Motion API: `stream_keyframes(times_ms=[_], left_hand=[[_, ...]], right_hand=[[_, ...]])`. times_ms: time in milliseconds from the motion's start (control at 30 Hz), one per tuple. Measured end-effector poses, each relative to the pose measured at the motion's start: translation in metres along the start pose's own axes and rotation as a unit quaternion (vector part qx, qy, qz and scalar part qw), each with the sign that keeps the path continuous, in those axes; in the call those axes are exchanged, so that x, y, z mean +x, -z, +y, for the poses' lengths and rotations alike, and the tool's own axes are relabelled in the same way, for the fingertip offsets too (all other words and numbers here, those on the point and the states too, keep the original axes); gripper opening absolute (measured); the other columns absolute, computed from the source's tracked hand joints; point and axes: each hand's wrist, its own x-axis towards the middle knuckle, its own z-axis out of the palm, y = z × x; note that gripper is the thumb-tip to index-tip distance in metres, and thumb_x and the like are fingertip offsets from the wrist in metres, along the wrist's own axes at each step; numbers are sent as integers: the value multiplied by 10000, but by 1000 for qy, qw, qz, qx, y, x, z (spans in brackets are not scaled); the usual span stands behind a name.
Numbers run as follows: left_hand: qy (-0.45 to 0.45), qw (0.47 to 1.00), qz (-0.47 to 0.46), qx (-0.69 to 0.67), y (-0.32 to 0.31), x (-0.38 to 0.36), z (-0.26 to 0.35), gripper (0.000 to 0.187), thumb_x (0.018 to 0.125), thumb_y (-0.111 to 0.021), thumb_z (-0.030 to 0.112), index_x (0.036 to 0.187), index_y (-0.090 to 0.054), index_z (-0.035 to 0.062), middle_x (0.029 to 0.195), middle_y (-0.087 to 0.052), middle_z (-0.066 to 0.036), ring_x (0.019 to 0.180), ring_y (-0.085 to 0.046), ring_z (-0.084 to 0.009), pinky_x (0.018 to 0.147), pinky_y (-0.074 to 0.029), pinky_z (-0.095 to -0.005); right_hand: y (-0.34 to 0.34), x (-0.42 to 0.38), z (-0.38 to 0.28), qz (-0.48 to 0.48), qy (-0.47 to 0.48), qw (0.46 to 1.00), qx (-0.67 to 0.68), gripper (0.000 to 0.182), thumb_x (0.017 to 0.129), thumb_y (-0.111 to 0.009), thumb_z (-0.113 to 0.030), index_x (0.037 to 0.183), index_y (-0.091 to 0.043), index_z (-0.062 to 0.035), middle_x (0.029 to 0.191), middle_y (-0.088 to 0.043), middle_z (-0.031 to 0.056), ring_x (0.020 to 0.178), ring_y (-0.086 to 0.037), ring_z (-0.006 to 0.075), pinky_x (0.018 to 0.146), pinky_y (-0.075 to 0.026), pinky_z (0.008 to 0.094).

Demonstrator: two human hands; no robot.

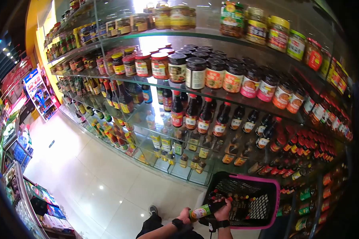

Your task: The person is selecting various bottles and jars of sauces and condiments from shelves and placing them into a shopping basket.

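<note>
A dark bottle with a green, white and yellow label (200, 212) is held tilted between my two hands, low in the view. My left hand (184, 215) is closed around its base end. Toward the other end, near the dark neck, my right hand (223, 210) grips it. Just beyond and to the right of my right hand is a black mesh basket with a pink rim (276, 201). Inside the basket lie several dark bottles with red caps (243, 197), partly in shadow. Both wrists wear black bands.
Glass shelves (211, 92) stretch across in front, loaded with jars (196, 73) and sauce bottles (204, 116). More bottles and packets (307, 194) stand at the right. A pale tiled floor (103, 175) runs left, with goods on a lower display (44, 195) and a poster stand (40, 95).
</note>
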Motion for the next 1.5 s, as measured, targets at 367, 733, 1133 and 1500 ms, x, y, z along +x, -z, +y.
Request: stream_keyframes(times_ms=[367,733,1133,1500], left_hand=[[-255,766,57,587,-122,-200,107,430,860,-255,349,1097,-427,34,1003,-557,-137,876,-563,-307,742,-457,-474],[-201,968,137,53,-59,-271,264,447,865,-238,343,1120,-437,35,1045,-538,-138,911,-551,-296,764,-450,-481],[-359,920,-67,144,-136,-335,389,265,870,-387,254,993,-477,37,1025,-507,-97,961,-505,-201,789,-473,-377],[-446,861,-43,240,-234,-296,470,271,877,-353,221,1031,-482,40,975,-531,-77,890,-534,-185,768,-458,-331]], right_hand=[[-93,30,107,-45,39,996,-68,191,732,-519,-221,740,-506,-31,689,-516,95,721,-494,248,756,-414,364],[-249,56,288,-194,-26,929,-313,154,795,-547,-125,906,-485,-37,783,-583,131,736,-591,254,707,-471,356],[-447,104,345,-288,50,887,-358,117,706,-534,-47,784,-450,-23,600,-529,89,534,-554,189,499,-447,295],[-543,167,303,-333,124,869,-343,78,691,-526,-45,733,-468,-15,568,-533,85,493,-543,177,479,-446,282]])
